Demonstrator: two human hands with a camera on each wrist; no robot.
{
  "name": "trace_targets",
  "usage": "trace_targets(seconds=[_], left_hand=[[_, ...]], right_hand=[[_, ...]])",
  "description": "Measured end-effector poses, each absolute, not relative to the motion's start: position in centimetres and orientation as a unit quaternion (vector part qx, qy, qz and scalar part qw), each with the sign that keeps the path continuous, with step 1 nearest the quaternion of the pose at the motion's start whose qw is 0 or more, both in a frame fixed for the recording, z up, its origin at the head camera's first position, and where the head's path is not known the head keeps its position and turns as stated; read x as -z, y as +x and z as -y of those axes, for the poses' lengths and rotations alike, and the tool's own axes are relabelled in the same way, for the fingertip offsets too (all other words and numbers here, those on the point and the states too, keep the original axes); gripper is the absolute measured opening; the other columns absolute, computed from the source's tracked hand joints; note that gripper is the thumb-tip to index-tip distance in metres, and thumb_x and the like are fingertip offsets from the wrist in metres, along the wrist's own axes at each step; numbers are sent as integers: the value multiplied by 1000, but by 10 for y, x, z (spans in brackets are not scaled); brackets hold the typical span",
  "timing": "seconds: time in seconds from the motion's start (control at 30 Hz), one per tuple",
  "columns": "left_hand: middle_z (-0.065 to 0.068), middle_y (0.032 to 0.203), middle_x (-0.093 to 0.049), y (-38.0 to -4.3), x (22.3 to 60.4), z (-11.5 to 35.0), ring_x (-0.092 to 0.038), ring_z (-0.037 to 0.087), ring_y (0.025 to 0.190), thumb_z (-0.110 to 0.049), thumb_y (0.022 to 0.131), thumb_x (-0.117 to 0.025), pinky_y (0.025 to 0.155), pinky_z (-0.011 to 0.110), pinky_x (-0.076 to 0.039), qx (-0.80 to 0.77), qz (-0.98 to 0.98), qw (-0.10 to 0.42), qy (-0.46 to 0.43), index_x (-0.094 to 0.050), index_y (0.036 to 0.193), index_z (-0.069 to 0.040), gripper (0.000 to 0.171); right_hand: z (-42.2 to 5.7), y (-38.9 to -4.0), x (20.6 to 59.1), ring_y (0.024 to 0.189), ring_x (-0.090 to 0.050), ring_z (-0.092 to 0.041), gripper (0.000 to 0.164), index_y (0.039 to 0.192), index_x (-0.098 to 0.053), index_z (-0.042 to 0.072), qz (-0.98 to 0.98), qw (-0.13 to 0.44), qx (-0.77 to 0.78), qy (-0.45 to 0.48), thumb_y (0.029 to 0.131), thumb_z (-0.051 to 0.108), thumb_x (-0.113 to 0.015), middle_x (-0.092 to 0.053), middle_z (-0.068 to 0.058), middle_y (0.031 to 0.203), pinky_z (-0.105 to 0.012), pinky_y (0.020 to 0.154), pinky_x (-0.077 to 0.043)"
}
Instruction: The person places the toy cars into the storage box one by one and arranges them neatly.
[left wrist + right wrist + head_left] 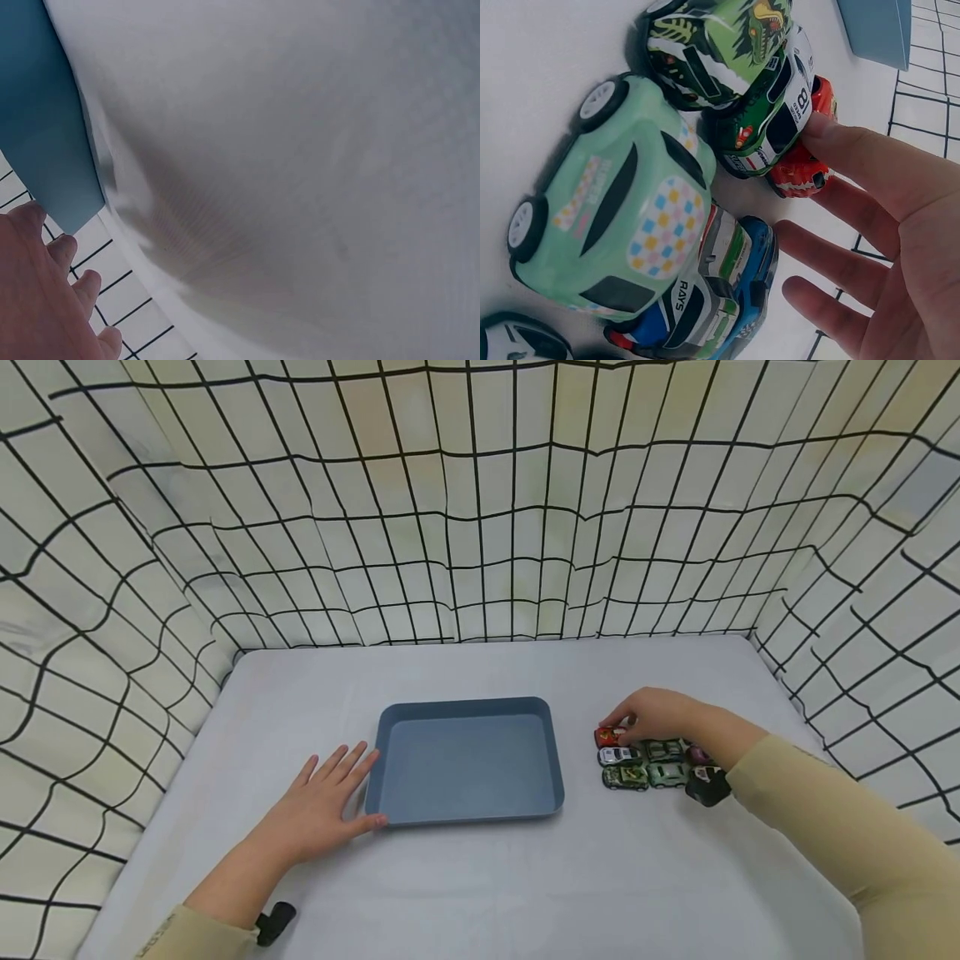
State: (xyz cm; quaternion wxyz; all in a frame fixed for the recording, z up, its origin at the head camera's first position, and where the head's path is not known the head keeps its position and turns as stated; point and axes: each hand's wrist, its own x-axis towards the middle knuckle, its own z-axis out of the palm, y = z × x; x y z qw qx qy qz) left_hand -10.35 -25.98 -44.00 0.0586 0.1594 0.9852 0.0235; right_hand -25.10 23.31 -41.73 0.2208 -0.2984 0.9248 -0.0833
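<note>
A shallow blue-grey tray (465, 768) lies on the white table. My left hand (318, 806) rests at its left edge, fingers spread, the thumb by the near-left corner. In the left wrist view those fingers (64, 251) lie against the tray's side (45, 112). On the right, my right hand (660, 712) pinches a red toy car (801, 171) between thumb and index finger, at the far-left corner of a group of toy cars. Beside it sit a white-and-green car (769, 112), a dinosaur-print car (720, 56) and a mint-green car (637, 202).
More toy cars stand close together here, among them a blue-and-white one (694, 315) and a purple one (697, 755) partly under the right wrist. Black wrist cameras (707, 785) hang below both forearms. A white cloth with black grid lines (487, 527) walls in the table.
</note>
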Motion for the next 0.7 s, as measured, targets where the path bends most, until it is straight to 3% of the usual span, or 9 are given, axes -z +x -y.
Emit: trace_targets(seconds=[0.17,0.37,0.7], left_hand=[[4,155,-15,-103,440,260,-14,32,141,-79,75,-42,111,57,-7,-27,-985,61,157,-15,149,-24,97],[5,155,-15,-102,438,259,-13,32,141,-79,75,-42,111,57,-7,-27,-985,64,155,-15,150,-24,97],[5,155,-15,-104,443,260,-13,31,141,-80,74,-41,111,56,-7,-35,-985,60,156,-13,150,-25,98]], right_hand=[[-232,-252,419,94,-61,-15,37,120,-64,25,-923,225,88,-300,83,28,-69,-66,1,108,-37,80,-52],[-230,-255,423,76,-55,-9,39,123,-61,23,-918,231,106,-306,84,21,-66,-64,2,105,-25,65,-48],[-231,-260,427,75,-52,-12,36,119,-64,19,-912,250,143,-291,83,21,-66,-63,3,97,-27,63,-46]])
